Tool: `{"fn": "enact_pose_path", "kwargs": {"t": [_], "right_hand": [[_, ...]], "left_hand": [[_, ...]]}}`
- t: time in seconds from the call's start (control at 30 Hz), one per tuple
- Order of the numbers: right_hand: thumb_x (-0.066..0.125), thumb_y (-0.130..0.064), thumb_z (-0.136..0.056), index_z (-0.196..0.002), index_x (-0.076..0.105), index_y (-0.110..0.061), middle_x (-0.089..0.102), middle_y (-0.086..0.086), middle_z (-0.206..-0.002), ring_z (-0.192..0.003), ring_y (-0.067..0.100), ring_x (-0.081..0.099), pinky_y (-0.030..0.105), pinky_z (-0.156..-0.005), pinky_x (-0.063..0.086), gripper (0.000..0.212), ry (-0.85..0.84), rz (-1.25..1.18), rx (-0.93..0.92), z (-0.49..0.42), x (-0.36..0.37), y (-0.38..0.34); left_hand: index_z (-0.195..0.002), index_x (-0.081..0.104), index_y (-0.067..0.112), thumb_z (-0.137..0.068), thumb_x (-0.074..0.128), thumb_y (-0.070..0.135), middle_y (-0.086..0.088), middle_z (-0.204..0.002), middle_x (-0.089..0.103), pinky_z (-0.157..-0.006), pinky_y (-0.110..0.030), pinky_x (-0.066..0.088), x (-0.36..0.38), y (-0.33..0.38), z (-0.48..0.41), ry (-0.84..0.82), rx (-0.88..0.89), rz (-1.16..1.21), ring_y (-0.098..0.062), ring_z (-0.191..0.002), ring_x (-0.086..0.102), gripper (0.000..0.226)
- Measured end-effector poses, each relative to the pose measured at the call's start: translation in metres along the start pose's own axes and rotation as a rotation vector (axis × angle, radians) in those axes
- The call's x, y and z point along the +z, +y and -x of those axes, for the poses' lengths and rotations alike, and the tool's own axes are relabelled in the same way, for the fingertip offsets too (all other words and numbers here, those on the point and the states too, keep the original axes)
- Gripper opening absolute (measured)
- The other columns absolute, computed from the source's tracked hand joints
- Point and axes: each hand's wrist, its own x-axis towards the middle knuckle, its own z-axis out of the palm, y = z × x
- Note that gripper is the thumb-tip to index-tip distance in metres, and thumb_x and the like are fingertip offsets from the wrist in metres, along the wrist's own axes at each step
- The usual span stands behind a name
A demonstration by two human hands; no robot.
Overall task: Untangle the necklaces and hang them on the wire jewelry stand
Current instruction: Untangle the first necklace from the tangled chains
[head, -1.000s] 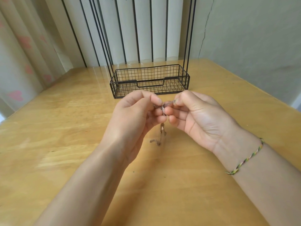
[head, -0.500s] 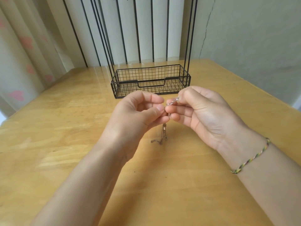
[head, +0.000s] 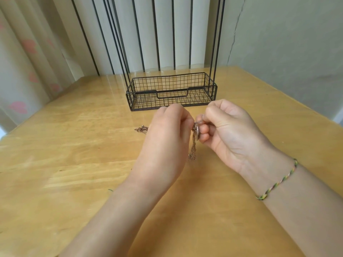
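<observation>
A tangle of thin rose-gold necklace chains [head: 194, 145] hangs between my hands above the table, with a round metal pendant [head: 196, 131] at its top. My left hand [head: 167, 138] has curled fingers pinching the chains at the tangle. My right hand [head: 228, 130] pinches the pendant end from the right. A loose chain end [head: 141, 129] lies on the table left of my left hand. The black wire jewelry stand [head: 172, 90] stands behind my hands, its basket base empty and its uprights rising out of view.
The wooden table [head: 65, 173] spans the view, with its right edge near a grey wall [head: 289, 43]. Curtains [head: 27, 52] hang at the left and behind the stand. A braided thread bracelet [head: 274, 184] sits on my right wrist.
My left hand has rolled over so its back faces me. A chain end now lies on the table to its left. Both hands have stayed in front of the stand's basket.
</observation>
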Motion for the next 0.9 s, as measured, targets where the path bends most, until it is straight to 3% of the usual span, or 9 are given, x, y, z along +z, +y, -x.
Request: {"fn": "enact_pose_path", "kwargs": {"t": [0.23,0.43,0.6,0.7,0.8,0.9], "right_hand": [[0.046,0.008,-0.081,-0.067,0.057,-0.014,0.051,0.0,-0.055,-0.047,0.009,0.043,0.02,-0.045,0.037,0.027,-0.083,0.162,-0.006,0.0009,-0.0038,-0.0014],[0.054,0.005,-0.078,-0.07,0.066,-0.01,0.058,-0.001,-0.057,-0.047,0.006,0.049,0.02,-0.046,0.042,0.02,-0.114,0.454,-0.082,0.0048,-0.0057,-0.0057],[0.057,0.002,-0.074,-0.065,0.066,-0.012,0.057,0.002,-0.055,-0.047,0.009,0.048,0.017,-0.044,0.043,0.019,-0.105,0.634,-0.164,0.0073,-0.0044,-0.0069],[0.06,-0.002,-0.073,-0.064,0.065,-0.011,0.057,-0.002,-0.051,-0.047,0.009,0.048,0.022,-0.047,0.045,0.014,-0.087,0.701,-0.19,0.0061,-0.0051,-0.0063],[0.06,-0.003,-0.072,-0.065,0.065,-0.011,0.054,-0.004,-0.048,-0.045,0.009,0.047,0.024,-0.049,0.044,0.013,-0.066,0.715,-0.193,0.0035,-0.0057,-0.0038],[0.059,-0.002,-0.073,-0.065,0.061,-0.011,0.053,-0.002,-0.05,-0.043,0.008,0.046,0.023,-0.046,0.042,0.012,-0.053,0.662,-0.157,0.0028,-0.0048,-0.0005]], "left_hand": [[-0.082,0.051,0.012,-0.096,0.048,0.013,-0.006,-0.079,0.061,-0.075,-0.047,0.05,-0.002,-0.0022,-0.0024,0.019,-0.139,0.231,-0.025,-0.079,0.057,0.015],[-0.082,0.051,0.012,-0.097,0.046,0.012,0.001,-0.075,0.059,-0.071,-0.037,0.05,-0.0048,-0.0044,-0.0032,0.01,-0.131,0.227,-0.017,-0.073,0.056,0.016],[-0.082,0.051,0.011,-0.098,0.044,0.012,-0.002,-0.077,0.06,-0.071,-0.036,0.05,-0.002,-0.0054,-0.0023,0.004,-0.184,0.267,-0.022,-0.078,0.06,0.017],[-0.083,0.051,0.008,-0.098,0.043,0.01,0.003,-0.07,0.06,-0.062,-0.024,0.048,0.0002,-0.0051,-0.0011,-0.007,-0.212,0.297,-0.013,-0.068,0.06,0.017],[-0.086,0.053,0.008,-0.099,0.044,0.014,0.007,-0.059,0.06,-0.054,-0.019,0.044,0.0012,-0.0065,-0.0013,-0.032,-0.32,0.378,-0.009,-0.06,0.058,0.017],[-0.087,0.053,0.011,-0.101,0.043,0.015,0.005,-0.06,0.061,-0.062,-0.026,0.049,0.0013,-0.0057,-0.002,-0.087,-0.479,0.571,-0.01,-0.056,0.059,0.018]]}}
